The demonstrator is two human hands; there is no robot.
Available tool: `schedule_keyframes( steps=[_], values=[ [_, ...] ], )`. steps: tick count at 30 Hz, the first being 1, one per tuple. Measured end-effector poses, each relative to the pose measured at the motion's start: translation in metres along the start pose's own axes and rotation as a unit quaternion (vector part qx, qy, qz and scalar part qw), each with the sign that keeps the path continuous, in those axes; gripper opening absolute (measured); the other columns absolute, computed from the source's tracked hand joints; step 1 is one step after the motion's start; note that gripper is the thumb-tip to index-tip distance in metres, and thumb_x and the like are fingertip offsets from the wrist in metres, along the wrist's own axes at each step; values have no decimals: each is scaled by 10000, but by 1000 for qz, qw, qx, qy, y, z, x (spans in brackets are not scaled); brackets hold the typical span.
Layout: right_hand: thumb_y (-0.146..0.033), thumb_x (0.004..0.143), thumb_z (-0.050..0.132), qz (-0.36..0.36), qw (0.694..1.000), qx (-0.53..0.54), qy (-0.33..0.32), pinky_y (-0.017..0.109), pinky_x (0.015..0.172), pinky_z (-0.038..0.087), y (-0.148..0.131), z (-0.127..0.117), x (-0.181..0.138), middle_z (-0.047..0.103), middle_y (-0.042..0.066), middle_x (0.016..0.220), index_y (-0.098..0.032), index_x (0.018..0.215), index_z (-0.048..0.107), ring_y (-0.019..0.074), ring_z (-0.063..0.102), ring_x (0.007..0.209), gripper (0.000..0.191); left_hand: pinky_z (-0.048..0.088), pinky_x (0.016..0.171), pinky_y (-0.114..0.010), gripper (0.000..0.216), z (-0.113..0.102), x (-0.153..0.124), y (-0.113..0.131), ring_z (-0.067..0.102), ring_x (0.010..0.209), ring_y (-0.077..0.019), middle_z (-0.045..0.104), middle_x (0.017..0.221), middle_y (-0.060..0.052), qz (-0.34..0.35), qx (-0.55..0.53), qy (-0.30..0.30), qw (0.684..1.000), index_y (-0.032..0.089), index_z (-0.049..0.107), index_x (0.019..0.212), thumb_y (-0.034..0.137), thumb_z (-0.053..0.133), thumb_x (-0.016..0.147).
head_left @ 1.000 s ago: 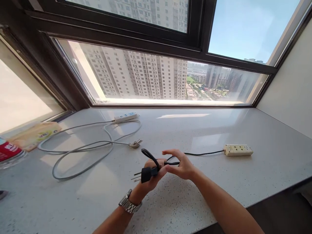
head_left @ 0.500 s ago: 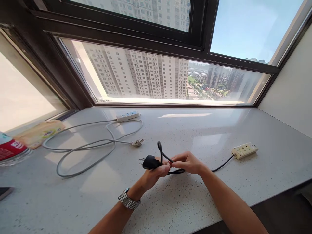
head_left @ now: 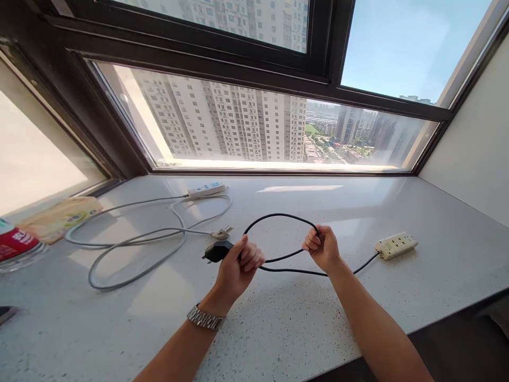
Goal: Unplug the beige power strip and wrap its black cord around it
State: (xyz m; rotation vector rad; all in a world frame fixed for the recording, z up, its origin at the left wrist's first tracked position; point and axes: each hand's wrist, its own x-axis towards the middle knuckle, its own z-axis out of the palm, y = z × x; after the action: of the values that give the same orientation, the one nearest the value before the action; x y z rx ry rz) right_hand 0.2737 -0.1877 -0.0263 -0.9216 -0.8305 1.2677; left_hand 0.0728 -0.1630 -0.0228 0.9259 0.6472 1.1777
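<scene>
Hands on looped black cord; labels unreadable.

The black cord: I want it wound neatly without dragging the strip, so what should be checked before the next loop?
1. Left hand closed on the cord beside the black plug: ok.
2. Right hand closed on the black cord: ok.
3. One open loop arcs between the hands, no visible kink: ok.
4. Cord from the hands to the cream power strip lies on the countertop in a gentle curve, not taut: ok.
5. Grey cord and its plug lie apart from the black loop: ok.
6. Twist inside either fist: cannot tell.
</scene>
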Motion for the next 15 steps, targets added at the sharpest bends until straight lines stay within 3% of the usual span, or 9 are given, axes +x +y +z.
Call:
schedule_keyframes(
  steps=[3, 5, 8, 11, 13, 15],
  values=[
    [-472, 751, 524, 23, 1000, -8, -17, 311, 593, 449, 13, 3, 1, 223, -79, 504, -230, 575, 346, 97, 292, 457, 349, 331, 420, -235, 558, -9, 5, -1, 223, 357, -43, 223, 429, 87, -29, -19, 8, 999, 190, 327, 498, 570, 680, 706],
    [-501, 710, 617, 33, 998, -43, -29, 318, 644, 476, 23, 5, 1, 330, -70, 538, -218, 618, 400, 101, 409, 501, 368, 279, 381, -213, 566, -15, 9, -2, 209, 340, -37, 225, 422, 89, -37, -33, 29, 998, 187, 325, 496, 578, 675, 710],
    [-550, 690, 677, -2, 978, -195, -75, 295, 664, 472, 32, 8, -3, 555, 5, 756, -184, 848, 554, 139, 554, 680, 417, 189, 347, -204, 585, -21, 13, -1, 192, 331, -35, 210, 409, 84, -18, -55, 84, 995, 184, 293, 470, 550, 672, 725],
    [-542, 672, 729, -43, 898, -409, -157, 266, 623, 429, 29, 7, -9, 616, 57, 978, -190, 1147, 561, 157, 563, 769, 614, 157, 353, -215, 593, -23, 15, 6, 184, 337, -33, 191, 402, 81, 37, -45, 134, 989, 180, 280, 450, 521, 673, 735],
    [-503, 657, 766, -37, 820, -534, -201, 263, 615, 398, 22, 6, -12, 638, 55, 972, -199, 1136, 594, 171, 565, 786, 593, 140, 364, -229, 598, -25, 16, 12, 168, 346, -34, 182, 403, 79, 100, -16, 158, 982, 180, 267, 448, 512, 661, 750],
    [-448, 669, 772, -20, 752, -624, -212, 266, 619, 377, 14, 5, -15, 660, 44, 904, -201, 1006, 651, 185, 575, 791, 435, 138, 382, -241, 601, -31, 16, 18, 152, 361, -38, 170, 412, 78, 178, 27, 194, 964, 183, 241, 458, 504, 624, 792]
  ],
)
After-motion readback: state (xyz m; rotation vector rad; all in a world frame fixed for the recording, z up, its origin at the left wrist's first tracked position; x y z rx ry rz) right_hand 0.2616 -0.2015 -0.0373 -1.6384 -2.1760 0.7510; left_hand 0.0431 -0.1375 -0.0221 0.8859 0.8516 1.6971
